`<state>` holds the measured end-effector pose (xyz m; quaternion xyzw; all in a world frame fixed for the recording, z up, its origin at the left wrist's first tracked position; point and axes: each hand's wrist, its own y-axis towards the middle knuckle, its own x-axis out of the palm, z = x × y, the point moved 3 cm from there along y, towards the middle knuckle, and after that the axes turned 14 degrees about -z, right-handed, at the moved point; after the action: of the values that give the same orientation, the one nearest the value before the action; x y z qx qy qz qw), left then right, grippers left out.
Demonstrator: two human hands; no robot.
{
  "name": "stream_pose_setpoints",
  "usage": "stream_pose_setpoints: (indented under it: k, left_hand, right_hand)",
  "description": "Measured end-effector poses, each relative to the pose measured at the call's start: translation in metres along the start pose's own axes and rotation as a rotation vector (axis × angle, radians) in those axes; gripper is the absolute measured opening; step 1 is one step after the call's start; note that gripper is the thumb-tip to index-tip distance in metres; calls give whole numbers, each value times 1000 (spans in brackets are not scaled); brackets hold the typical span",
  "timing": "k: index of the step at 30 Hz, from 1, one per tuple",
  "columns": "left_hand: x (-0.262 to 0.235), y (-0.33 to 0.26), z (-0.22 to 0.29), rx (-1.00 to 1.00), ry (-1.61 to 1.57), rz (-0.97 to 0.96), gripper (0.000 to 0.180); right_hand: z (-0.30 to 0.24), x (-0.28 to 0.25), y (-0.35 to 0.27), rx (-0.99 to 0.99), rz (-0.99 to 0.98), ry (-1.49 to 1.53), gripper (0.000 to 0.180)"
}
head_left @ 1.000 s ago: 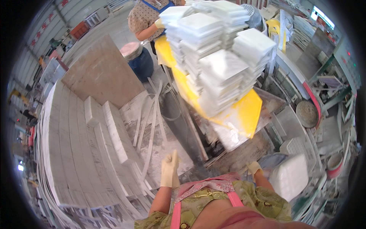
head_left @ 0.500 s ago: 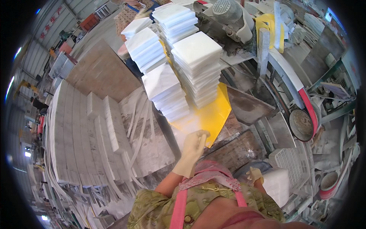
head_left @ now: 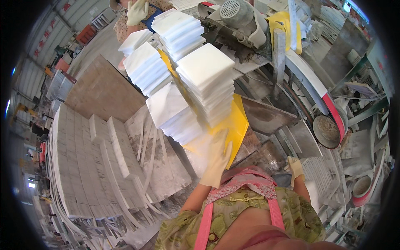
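My left hand (head_left: 217,156), in a cream glove, lies with outstretched fingers over the near end of a yellow board (head_left: 239,125), its thumb apart. Just beyond the fingertips rise stacks of white square stone tiles: a tall stack (head_left: 206,73) on the right and a lower stack (head_left: 175,112) on the left. More tile stacks (head_left: 146,68) stand behind them. On the right, my right hand (head_left: 296,168), gloved too, is raised beside a grey perforated crate (head_left: 323,168). Its fingers point upward, and nothing shows in them.
Long stone strips (head_left: 79,162) are piled at the left, before a brown board (head_left: 100,89). A dusty motor (head_left: 237,14) and a belt machine with a wheel (head_left: 327,131) stand at the right. Across the stacks is a co-worker with a gloved hand (head_left: 137,12) raised.
My left hand has gone from curled fingers at the yellow board's edge to stretched fingers over it. My right hand has come up and outward. The co-worker's gloved hand has risen; the view has shifted.
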<state>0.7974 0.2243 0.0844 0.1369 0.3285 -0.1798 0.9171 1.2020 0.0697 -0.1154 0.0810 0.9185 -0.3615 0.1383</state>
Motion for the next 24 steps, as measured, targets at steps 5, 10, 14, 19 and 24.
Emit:
stream_pose_setpoints:
  k: [5,10,14,19,24]
  left_hand:
    - [20,7,-31,-216,124,-26,51]
    - [49,6,-41,-302,311,180,50]
    - [69,8,-44,-527,276,284,48]
    - [80,12,-43,-674,236,334,48]
    - [80,27,-35,-690,459,254,37]
  right_hand:
    - [-67,-64,21,-308,289,121,39]
    - [-99,-214,70,-582,741,-362,42]
    - [-85,-312,132,-363,955,-612,59]
    - [-83,-343,176,-16,861,-771,65]
    - [-88,-325,169,-17,979,-1041,56]
